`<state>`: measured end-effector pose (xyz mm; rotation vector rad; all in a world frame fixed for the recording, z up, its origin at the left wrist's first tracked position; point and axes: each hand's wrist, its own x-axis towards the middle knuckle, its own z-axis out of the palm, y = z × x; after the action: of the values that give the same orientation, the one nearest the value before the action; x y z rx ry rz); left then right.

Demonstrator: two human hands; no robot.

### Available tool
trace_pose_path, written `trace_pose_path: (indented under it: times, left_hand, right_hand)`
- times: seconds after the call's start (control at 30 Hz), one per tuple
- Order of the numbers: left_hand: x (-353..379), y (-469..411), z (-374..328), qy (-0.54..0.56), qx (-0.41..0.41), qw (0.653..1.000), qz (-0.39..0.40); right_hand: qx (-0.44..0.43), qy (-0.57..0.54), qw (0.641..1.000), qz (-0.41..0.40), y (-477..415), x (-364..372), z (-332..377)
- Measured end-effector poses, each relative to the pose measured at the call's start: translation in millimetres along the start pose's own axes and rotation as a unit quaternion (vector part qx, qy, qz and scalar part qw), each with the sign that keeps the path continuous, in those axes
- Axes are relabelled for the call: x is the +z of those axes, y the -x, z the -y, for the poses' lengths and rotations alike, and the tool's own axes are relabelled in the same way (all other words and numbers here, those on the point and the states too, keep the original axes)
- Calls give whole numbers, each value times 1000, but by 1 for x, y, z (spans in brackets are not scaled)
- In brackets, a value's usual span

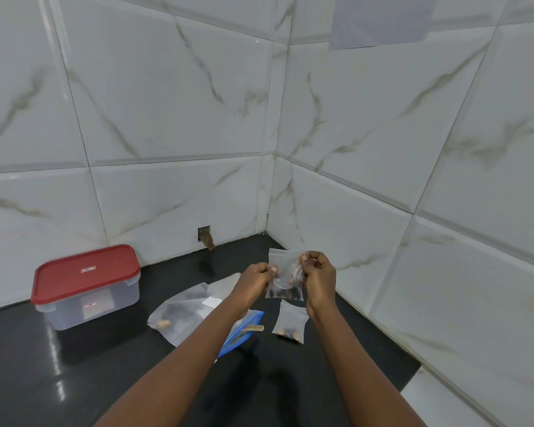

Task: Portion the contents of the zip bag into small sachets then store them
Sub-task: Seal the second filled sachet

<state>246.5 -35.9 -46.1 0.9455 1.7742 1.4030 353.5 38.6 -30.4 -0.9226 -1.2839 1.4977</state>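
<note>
**Clear sachet pinched between both hands above a glossy black counter**

At far left a rectangular storage box [88, 300] of clear, slightly frosted plastic stands on the black countertop [105, 380]. It has rounded corners, and its smooth red lid [85, 271] is clipped on. The counter is polished enough to throw back streaks of light.

To the right of the box lies the zip bag [182, 315]. It is a large, limp, cloudy film pouch, flat on the counter, with dark bits and a few tan pieces bunched inside. Just beyond it a blue-edged bag [247, 329] shows from under the left forearm, with a pale flat strip across it.

The left hand [256, 277] has its fingers curled, and the thumb and forefinger pinch the left edge of a small sachet [285, 280]. This is a thin, square, transparent pouch held upright in the air above the counter. It is crinkled, with dark and tan pieces settled at the bottom.

Directly below, a second sachet [290, 323] lies flat on the countertop, similarly filled at its lower end.

The right hand [319, 275] also has its fingers curled and grips the held sachet's upper right edge between thumb and fingertips.

Behind and to the right, glossy white wall tiles [383, 134] with grey-brown marble veining meet in a corner.
</note>
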Motion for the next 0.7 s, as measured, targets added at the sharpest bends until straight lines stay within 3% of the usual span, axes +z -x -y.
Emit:
trace_pose_path:
  times: [0.1, 0.3, 0.47, 0.57, 0.7]
  left_hand:
    - [-1, -2, -3, 16, 15, 998, -56]
    - [-2, -1, -4, 159, 38, 984, -77]
    - [0, -6, -3, -35, 16, 985, -170]
    - [2, -5, -6, -154, 37, 970, -184]
    - [4, -5, -5, -133, 55, 965, -217]
  right_hand:
    - [2, 3, 1000, -2, -2, -1, -7]
    - [19, 5, 1000, 15, 1, 4, -14]
    - [26, 49, 997, 54, 0, 6, -16]
    - [14, 89, 994, 64, 0, 10, -18]
    - [3, 74, 996, 58, 3, 12, -11]
